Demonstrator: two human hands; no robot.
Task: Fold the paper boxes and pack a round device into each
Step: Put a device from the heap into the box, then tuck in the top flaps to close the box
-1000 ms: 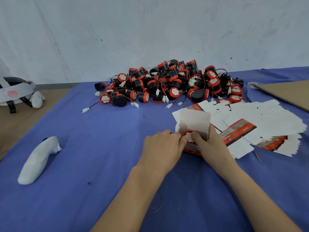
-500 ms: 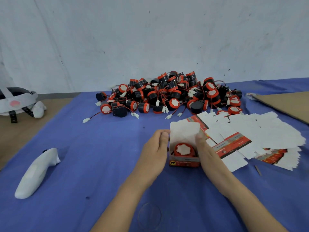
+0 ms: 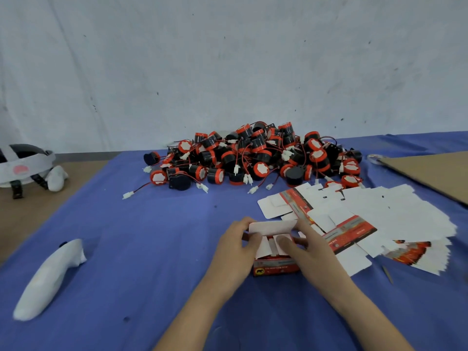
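Paper box point(image 3: 276, 268), 6 o'clock: left hand point(image 3: 235, 252), right hand point(image 3: 314, 252) grip sides, thumbs pressing side flaps point(image 3: 263, 247). Likely closing step; next, tuck lid flap point(image 3: 272, 227).

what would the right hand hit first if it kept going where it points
Probably the raised white lid flap of the box: the right hand points forward-left into it and seems to touch it.

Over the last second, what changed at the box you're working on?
The red-and-white paper box had its white side flaps folded in, covering the round red device. Its tall lid flap tipped forward. The left hand and right hand moved from flanking the box to gripping it, right thumb pressing a flap. The black-and-red device pile, flat box blanks and white controller stayed put.
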